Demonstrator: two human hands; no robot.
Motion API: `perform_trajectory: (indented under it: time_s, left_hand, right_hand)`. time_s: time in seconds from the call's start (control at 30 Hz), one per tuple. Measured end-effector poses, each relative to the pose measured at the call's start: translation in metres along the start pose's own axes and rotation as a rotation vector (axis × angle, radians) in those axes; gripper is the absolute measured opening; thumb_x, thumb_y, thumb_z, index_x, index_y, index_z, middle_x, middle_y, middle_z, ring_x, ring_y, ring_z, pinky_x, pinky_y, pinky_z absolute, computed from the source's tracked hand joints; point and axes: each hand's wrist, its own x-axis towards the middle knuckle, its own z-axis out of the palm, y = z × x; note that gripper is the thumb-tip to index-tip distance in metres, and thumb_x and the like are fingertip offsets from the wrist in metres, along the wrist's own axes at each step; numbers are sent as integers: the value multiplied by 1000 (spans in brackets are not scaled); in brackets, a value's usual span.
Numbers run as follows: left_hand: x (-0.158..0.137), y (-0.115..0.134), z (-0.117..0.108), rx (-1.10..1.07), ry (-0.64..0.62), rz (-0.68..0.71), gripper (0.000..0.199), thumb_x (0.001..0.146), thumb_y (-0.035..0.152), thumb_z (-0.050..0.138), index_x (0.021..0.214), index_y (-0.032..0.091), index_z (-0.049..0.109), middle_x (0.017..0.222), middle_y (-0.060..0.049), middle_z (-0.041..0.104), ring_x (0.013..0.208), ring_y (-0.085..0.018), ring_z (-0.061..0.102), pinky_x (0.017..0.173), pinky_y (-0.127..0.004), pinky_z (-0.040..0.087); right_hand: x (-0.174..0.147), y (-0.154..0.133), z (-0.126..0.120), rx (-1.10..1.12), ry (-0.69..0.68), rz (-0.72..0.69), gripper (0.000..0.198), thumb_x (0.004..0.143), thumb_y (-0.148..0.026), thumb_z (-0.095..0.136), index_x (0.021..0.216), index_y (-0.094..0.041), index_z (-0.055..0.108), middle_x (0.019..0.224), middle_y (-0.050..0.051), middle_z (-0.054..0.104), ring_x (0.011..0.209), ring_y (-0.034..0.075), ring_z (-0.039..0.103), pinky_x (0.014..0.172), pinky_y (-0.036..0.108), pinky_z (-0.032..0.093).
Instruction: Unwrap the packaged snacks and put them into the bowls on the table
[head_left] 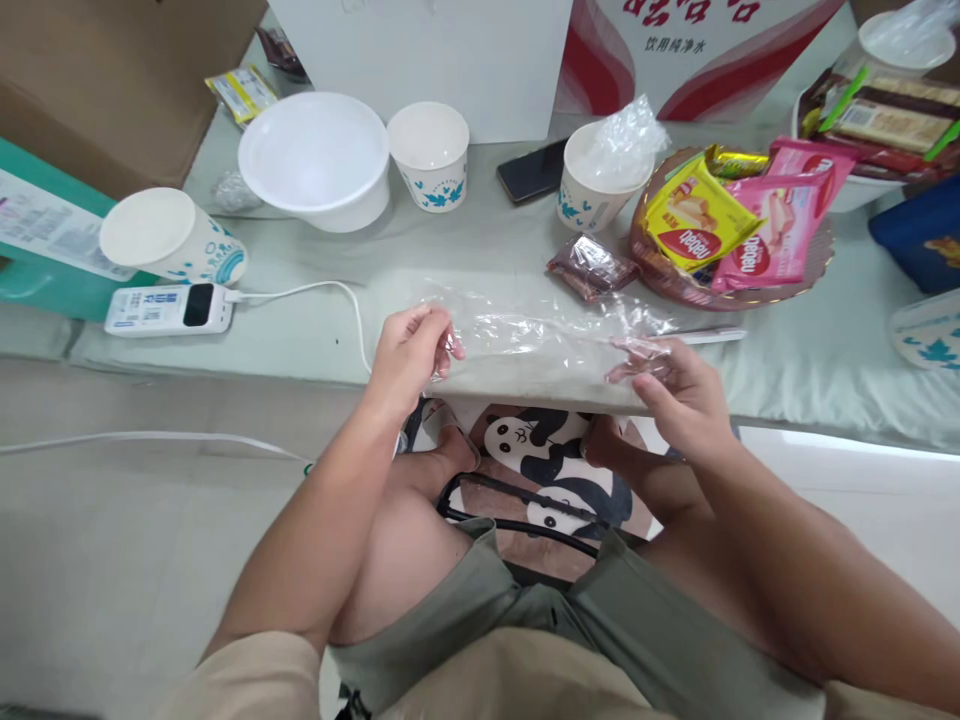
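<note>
Table (300, 345): smooth, draped in creased pale-green cloth; box (615, 70), red and white, printed 饮用纯净水 below larger, cropped red characters; tray (810, 275), brown, glossy, scalloped at the rim, bearing one yellow packet (690, 215) and two pink packets (772, 235), the brand nabati legible on the yellow one and on the nearer pink one, plus one small gold packet (735, 162); film (517, 335), a single clear, crinkled plastic sheet or bag (which, cannot be told), spread between the two hands above the table's front edge; bowl (315, 150), round, smooth, white, flared at the rim; left hand (420, 350), thumb and fingers pinched together on the film's left end; right hand (675, 385) at its right end, fingers bent behind the clear plastic, thumb just beside them, whether they grip it cannot be told; cups (435, 160), five in view, white, four with blue print, two with crumpled clear plastic in the mouth; power bank (165, 310), white, oblong, with a dark display, its blue lettering too small to read, one white cable (322, 287) attached; phone (532, 172), one, flat and black; dark packet (589, 265), shiny, touching the tray
</note>
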Motion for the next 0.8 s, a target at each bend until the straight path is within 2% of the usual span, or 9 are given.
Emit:
perform_trajectory:
  time_s: [0.07,0.17,0.23,0.33,0.5,0.6,0.67,0.8]
  left_hand:
    - [-2,2,-1,25,18,-31,25,82,23,54,57,19,53,51,0,59,38,-7,46,39,-19,32]
    - [-4,0,-10,139,67,-35,28,81,23,55,53,19,53,48,1,56,37,-8,44,39,-21,31]
    - [-2,-5,-17,264,78,-18,31,79,23,57,49,19,53,43,2,52,36,-8,42,39,-22,30]
    - [4,-15,-25,453,55,11,34,80,28,60,47,19,56,37,3,46,36,-10,38,40,-24,27]
    - [13,-22,-24,654,9,68,42,82,34,63,43,22,52,34,1,44,36,-14,38,43,-28,23]
    - [17,-23,-21,771,3,40,49,81,32,65,38,24,43,34,0,40,38,-15,35,46,-30,21]
    - [19,-26,-20,825,15,47,49,79,30,67,39,25,40,35,1,38,40,-15,33,49,-31,20]
    - [22,-33,-18,845,82,148,39,71,26,73,46,25,43,42,2,33,47,-17,29,55,-31,19]
  right_hand:
    - [3,-3,9,-13,27,101,42,93,-66,59,83,-25,64,58,-2,65,57,18,67,71,38,58]
    - [8,-5,14,-45,63,235,38,91,-62,62,83,-24,65,47,-6,55,43,16,57,52,31,50]
    - [10,-5,13,-155,50,276,32,89,-56,66,93,-24,67,46,-6,56,45,17,60,51,30,48]
    - [11,-5,9,-297,48,282,34,90,-49,63,109,-21,67,49,-4,61,50,19,65,56,31,50]
    - [10,0,8,-336,78,309,38,92,-42,56,119,-18,65,51,-3,62,50,20,66,50,31,47]
    - [12,9,7,-454,114,260,37,87,-33,58,121,-20,62,56,-2,64,50,20,62,54,33,47]
    - [13,18,2,-583,136,204,44,82,-32,62,125,-21,59,66,0,67,57,22,62,62,37,50]
    - [11,20,-11,-821,169,52,56,80,-32,65,134,-19,54,102,13,68,96,34,65,85,53,52]
